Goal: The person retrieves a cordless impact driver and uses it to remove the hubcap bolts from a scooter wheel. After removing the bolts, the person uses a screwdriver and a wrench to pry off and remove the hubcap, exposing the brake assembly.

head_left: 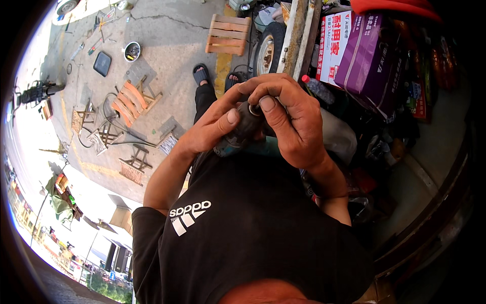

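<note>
In front of my chest I hold a power tool [244, 125] with a dark, worn, rounded head and a teal body; it looks like an angle grinder. My left hand [215, 119] is wrapped round the dark head, its thumb lying along the near side. From the other side my right hand [293, 121] curls over the top, thumb and index finger pinched at a small metal ring [254, 109] on the head. The fingertips partly cover that ring, so whether it is loose cannot be told. Most of the teal body is hidden below my hands.
Wooden folding stools [130, 104] and a slatted seat [229, 34] stand on the concrete. Near them are a white bucket [132, 51], a black tray [102, 64] and scattered hand tools. To the right are a wheel [269, 50], a purple carton [369, 61] and a bottle [319, 88].
</note>
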Demonstrator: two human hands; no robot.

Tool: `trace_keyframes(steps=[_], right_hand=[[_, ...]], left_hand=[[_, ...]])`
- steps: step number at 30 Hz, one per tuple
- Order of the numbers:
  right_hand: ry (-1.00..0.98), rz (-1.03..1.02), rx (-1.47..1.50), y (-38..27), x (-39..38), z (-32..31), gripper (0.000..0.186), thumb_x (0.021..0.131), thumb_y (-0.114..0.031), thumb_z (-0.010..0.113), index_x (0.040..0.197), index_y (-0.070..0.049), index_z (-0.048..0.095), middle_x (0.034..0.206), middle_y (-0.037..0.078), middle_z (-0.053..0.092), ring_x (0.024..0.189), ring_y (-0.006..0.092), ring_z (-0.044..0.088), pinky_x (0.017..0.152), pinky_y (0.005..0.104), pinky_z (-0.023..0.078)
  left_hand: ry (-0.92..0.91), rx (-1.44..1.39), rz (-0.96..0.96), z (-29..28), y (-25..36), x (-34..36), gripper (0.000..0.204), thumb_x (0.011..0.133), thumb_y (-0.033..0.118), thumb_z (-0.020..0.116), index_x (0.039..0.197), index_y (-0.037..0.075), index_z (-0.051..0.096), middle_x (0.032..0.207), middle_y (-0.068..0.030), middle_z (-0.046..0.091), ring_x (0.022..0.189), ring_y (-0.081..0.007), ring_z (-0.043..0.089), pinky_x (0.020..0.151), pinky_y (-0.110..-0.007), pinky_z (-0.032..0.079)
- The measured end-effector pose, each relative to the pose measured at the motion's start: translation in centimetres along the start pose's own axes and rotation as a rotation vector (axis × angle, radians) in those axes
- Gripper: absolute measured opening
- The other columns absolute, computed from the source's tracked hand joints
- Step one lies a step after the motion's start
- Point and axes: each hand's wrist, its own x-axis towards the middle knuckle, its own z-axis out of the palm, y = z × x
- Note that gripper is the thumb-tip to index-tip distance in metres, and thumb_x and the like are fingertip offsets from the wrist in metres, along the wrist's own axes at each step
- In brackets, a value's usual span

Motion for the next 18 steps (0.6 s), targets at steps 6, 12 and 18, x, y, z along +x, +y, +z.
trace_keyframes(steps=[6,12,18], right_hand=[[0.003,-0.006,-0.001,-0.1,0.1,0.0,0.007,0.093,0.002,0.060,0.097,0.001,0.065,0.102,0.014,0.071,0.093,0.0289,0.065,0.083,0.0363,0.051],[0.021,0.021,0.028,0.0,0.0,0.0,0.006,0.093,0.001,0.060,0.096,0.001,0.065,0.102,0.014,0.071,0.094,0.0291,0.066,0.083,0.0358,0.051],[0.019,0.027,0.030,-0.1,0.1,0.0,0.006,0.094,0.001,0.060,0.096,0.001,0.065,0.102,0.014,0.071,0.095,0.0288,0.066,0.083,0.0358,0.052]], left_hand=[[-0.025,0.047,0.088,-0.1,-0.1,0.3,0.073,0.104,0.052,0.047,0.151,0.000,0.029,0.114,-0.0153,0.063,0.098,-0.0219,0.068,0.086,-0.033,0.053],[0.135,-0.051,-0.115,0.9,0.7,0.3,0.085,0.097,0.058,0.056,0.150,-0.001,0.028,0.113,-0.0165,0.063,0.098,-0.0222,0.068,0.087,-0.033,0.053],[-0.009,0.047,0.058,0.1,0.0,0.5,0.082,0.098,0.054,0.059,0.150,-0.001,0.030,0.117,-0.0148,0.062,0.100,-0.0215,0.067,0.088,-0.033,0.052]])
